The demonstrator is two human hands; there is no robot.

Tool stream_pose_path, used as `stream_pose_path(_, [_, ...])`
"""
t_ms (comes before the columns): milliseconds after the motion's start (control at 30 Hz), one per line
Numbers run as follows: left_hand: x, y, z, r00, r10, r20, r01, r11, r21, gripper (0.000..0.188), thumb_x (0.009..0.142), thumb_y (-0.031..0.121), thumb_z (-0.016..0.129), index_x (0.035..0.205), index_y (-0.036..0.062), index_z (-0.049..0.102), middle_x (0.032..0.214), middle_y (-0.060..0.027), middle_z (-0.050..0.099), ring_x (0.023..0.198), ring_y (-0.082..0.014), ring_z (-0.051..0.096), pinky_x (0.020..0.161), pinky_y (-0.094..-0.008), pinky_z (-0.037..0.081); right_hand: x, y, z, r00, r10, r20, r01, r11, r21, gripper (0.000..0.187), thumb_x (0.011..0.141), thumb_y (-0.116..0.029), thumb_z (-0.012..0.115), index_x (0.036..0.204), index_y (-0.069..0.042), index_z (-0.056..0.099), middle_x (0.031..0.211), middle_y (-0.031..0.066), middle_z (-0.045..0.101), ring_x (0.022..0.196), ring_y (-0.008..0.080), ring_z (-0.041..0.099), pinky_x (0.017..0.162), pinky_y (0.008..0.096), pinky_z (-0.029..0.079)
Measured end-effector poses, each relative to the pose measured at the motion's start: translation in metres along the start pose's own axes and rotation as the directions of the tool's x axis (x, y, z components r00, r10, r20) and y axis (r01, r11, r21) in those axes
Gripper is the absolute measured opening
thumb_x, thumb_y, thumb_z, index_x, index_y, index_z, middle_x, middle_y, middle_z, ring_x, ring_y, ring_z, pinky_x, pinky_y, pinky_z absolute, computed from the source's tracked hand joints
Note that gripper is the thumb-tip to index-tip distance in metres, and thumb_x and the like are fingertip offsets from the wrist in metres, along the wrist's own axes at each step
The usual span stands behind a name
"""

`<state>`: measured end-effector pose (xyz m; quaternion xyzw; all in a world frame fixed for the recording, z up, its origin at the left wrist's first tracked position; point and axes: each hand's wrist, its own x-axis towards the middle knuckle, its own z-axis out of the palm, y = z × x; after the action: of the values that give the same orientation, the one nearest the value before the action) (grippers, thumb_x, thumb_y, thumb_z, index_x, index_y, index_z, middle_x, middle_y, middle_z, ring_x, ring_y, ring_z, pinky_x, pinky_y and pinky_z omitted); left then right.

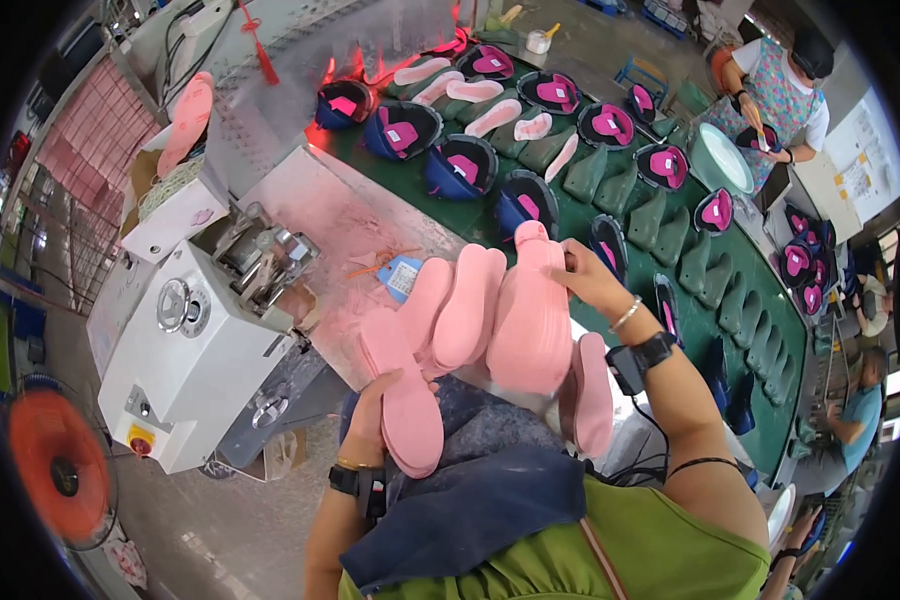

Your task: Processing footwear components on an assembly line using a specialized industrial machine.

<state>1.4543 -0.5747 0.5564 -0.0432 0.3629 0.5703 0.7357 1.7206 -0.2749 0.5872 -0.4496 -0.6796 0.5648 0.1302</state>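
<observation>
In my left hand [372,412] is a pair of pink insoles [412,425], the fingers closed round their middle above my lap. My right hand [598,282] pinches the edge of a thick stack of pink insoles [530,335], close to its narrow end. Between the hands, more pink insoles [462,315] lean in a row at the table's near edge. Below my right wrist, a few pink insoles [593,395] stand on edge. A blue paper tag [401,278] lies beyond the row, on the pink-dusted tabletop [335,225].
A white machine [200,350] with a dial stands at left, above an orange fan [62,465]. The green conveyor [570,215] carries blue shoe uppers [462,168], loose insoles and green shoe lasts [675,235]. A person [785,100] works across it, beside a pale green basin [725,160].
</observation>
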Motion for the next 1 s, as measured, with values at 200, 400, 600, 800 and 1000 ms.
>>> stream_pose_path(200, [0.007, 0.009, 0.017, 0.995, 0.027, 0.098, -0.021, 0.998, -0.054, 0.057, 0.101, 0.039, 0.052, 0.141, -0.0027, 0.047, 0.129, -0.0176, 0.063, 0.114, -0.0272, 0.064, 0.101, -0.0383, 0.051, -0.009, -0.078, 0.073, 0.901, -0.138, 0.410, 0.018, 0.959, 0.283, 0.038, 0.095, -0.017, 0.070, 0.125, -0.003, 0.052, 0.105, 0.0025, 0.066, 0.091, 0.0075, 0.061, 0.074, 0.0244, 0.050])
stream_pose_path(400, [-0.018, 0.010, 0.001, 0.968, 0.120, 0.218, -0.077, 0.977, -0.196, 0.070, 0.102, 0.058, 0.043, 0.149, 0.0062, 0.041, 0.139, -0.0136, 0.057, 0.126, -0.0282, 0.057, 0.106, -0.0430, 0.047, -0.006, -0.083, 0.182, 0.836, -0.193, 0.514, 0.131, 0.979, 0.154, 0.030, 0.091, -0.024, 0.075, 0.105, -0.006, 0.054, 0.088, -0.0002, 0.059, 0.077, 0.0067, 0.054, 0.064, 0.0247, 0.044])
stream_pose_path(600, [-0.044, -0.007, -0.021, 0.958, 0.198, 0.206, -0.140, 0.954, -0.266, 0.069, 0.101, 0.058, 0.046, 0.141, 0.0017, 0.047, 0.130, -0.0148, 0.061, 0.122, -0.0288, 0.059, 0.104, -0.0445, 0.047, 0.002, -0.083, 0.218, 0.848, -0.334, 0.412, 0.351, 0.936, 0.035, 0.035, 0.093, -0.029, 0.072, 0.117, -0.006, 0.060, 0.096, 0.0024, 0.064, 0.085, 0.0113, 0.059, 0.074, 0.0271, 0.048])
stream_pose_path(800, [-0.047, 0.001, -0.022, 0.994, 0.081, 0.078, -0.073, 0.992, -0.100, 0.066, 0.100, 0.055, 0.049, 0.134, -0.0012, 0.053, 0.124, -0.0161, 0.063, 0.117, -0.0295, 0.061, 0.102, -0.0442, 0.048, 0.033, -0.106, 0.249, 0.685, -0.497, 0.533, 0.535, 0.840, 0.095, 0.042, 0.100, -0.023, 0.059, 0.140, -0.009, 0.054, 0.124, 0.0039, 0.063, 0.104, 0.0145, 0.059, 0.089, 0.0292, 0.047])
stream_pose_path(1000, [-0.066, -0.015, -0.016, 0.980, 0.144, 0.140, -0.128, 0.984, -0.122, 0.062, 0.101, 0.050, 0.049, 0.138, -0.0002, 0.049, 0.121, -0.0151, 0.063, 0.117, -0.0282, 0.060, 0.103, -0.0435, 0.048, -0.005, -0.099, 0.246, 0.694, -0.336, 0.637, 0.348, 0.931, 0.113, 0.039, 0.102, -0.025, 0.055, 0.138, -0.010, 0.055, 0.118, 0.0055, 0.064, 0.100, 0.0115, 0.059, 0.087, 0.0283, 0.048])
